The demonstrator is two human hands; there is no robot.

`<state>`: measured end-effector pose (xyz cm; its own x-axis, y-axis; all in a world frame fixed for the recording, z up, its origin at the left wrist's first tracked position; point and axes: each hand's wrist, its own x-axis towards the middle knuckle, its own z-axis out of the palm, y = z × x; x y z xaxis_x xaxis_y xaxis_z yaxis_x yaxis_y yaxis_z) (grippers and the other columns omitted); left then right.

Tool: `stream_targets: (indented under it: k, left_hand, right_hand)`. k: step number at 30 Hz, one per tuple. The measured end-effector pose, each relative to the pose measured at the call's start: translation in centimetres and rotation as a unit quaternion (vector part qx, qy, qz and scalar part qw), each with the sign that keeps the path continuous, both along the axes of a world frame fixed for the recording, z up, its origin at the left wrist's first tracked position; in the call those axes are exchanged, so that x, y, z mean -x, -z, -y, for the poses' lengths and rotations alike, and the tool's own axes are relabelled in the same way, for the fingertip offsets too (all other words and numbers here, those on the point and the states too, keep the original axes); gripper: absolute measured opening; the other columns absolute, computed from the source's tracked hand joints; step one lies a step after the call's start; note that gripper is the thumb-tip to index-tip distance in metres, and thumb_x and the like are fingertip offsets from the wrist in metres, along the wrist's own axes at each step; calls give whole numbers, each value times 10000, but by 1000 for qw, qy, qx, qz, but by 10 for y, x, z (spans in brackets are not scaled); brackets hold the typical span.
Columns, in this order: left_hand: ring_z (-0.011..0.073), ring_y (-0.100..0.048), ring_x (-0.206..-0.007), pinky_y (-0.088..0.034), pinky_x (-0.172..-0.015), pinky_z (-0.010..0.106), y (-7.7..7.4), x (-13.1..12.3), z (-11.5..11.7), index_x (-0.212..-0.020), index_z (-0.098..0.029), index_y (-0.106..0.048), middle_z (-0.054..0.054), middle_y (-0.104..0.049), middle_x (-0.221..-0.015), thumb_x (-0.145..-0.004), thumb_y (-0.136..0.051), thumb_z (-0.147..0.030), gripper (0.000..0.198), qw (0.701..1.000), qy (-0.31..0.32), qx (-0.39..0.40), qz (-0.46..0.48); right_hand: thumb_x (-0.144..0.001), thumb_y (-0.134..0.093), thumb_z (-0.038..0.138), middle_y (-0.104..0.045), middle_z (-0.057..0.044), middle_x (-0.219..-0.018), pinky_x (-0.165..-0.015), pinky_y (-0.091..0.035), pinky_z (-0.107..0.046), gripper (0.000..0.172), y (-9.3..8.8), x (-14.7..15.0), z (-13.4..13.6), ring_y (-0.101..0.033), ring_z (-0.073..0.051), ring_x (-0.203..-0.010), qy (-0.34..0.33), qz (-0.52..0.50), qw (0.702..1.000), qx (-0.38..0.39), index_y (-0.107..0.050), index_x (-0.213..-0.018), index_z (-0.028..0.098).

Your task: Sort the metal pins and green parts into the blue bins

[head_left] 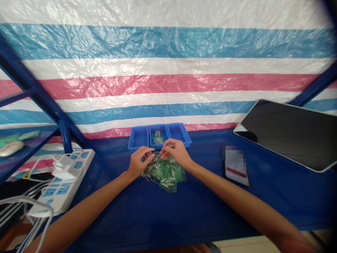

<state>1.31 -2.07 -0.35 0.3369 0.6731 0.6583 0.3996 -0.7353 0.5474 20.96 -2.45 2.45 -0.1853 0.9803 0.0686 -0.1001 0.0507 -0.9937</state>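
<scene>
My left hand (139,162) hovers over a pile of loose thin metal pins (149,171), its fingers curved and the thumb apart from them. Close by on the right, my right hand (178,153) has its fingertips pinched together; whatever they hold is too small to make out. Under and beside it lie several small green plastic bags (171,175) with metal pieces inside. Just beyond the hands stand three joined blue bins. The middle bin (158,144) contains a green bag of metal pieces, and a small thin piece lies in the left bin (139,131).
A white power strip (67,189) with plugs and tangled cables lies at the left. On the right are a phone (236,172) and a large dark-screened tablet or monitor (292,135). Blue frame posts (39,91) and a striped plastic sheet (168,84) bound the blue table (126,218).
</scene>
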Motion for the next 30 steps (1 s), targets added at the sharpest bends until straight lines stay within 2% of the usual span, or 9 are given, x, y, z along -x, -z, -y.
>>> stream_targets:
  k: [3, 7, 10, 15, 19, 26, 30]
  left_hand:
    - [105, -565, -672, -473, -618, 225, 0, 0, -1, -942, -185, -661, 38, -637, -848, -840, -600, -249, 135, 1000, 5, -1, -19]
    - [117, -572, -697, -473, -654, 244, 0, 0, -1, -877, -181, -664, 41, -645, -845, -857, -575, -260, 120, 1000, -1, -8, -26]
    - [120, -572, -701, -469, -660, 243, 0, -1, -1, -859, -171, -644, 37, -642, -809, -867, -556, -261, 126, 1000, -8, -6, -18]
    - [117, -562, -693, -458, -645, 235, -2, -2, 0, -841, -165, -620, 32, -627, -788, -887, -514, -275, 160, 1000, -27, 2, -11]
    - [117, -569, -723, -457, -664, 231, -3, -2, 0, -847, -165, -614, 30, -626, -811, -887, -516, -260, 142, 1000, -22, 16, -12]
    - [121, -568, -712, -459, -681, 242, -1, -2, 0, -843, -167, -616, 31, -627, -805, -871, -543, -268, 127, 1000, -21, 6, -12]
    - [129, -568, -727, -458, -697, 251, -2, -2, 0, -845, -163, -603, 40, -621, -801, -894, -501, -281, 164, 1000, -21, -3, -13]
  right_hand:
    - [-692, -609, 276, -647, 5, -609, -447, -459, -230, 140, 4, 1, -1, -575, -117, -438, 2, -20, 1000, -14, -542, -756, 171]
    - [-701, -641, 336, -548, 45, -539, -389, -333, -203, 180, 14, 1, -1, -447, -84, -398, 27, 1, 999, -35, -565, -737, 178]
    - [-732, -631, 376, -482, 57, -525, -410, -314, -207, 203, 20, 2, 2, -411, -89, -423, 42, 26, 997, -67, -570, -762, 185]
    - [-825, -549, 412, -485, 35, -580, -507, -358, -221, 230, 25, 2, 10, -442, -110, -516, 71, 152, 971, -169, -585, -791, 188]
    - [-870, -497, 422, -503, 25, -589, -539, -360, -227, 280, 28, 1, 11, -448, -117, -533, 88, 220, 948, -213, -595, -770, 180]
    - [-908, -429, 435, -521, 14, -584, -565, -356, -235, 386, 33, 2, 10, -461, -122, -545, 96, 241, 939, -228, -587, -671, 175]
    - [-893, -461, 445, -582, 5, -677, -584, -385, -236, 305, 33, 3, 11, -500, -132, -585, 100, 209, 947, -224, -615, -860, 183]
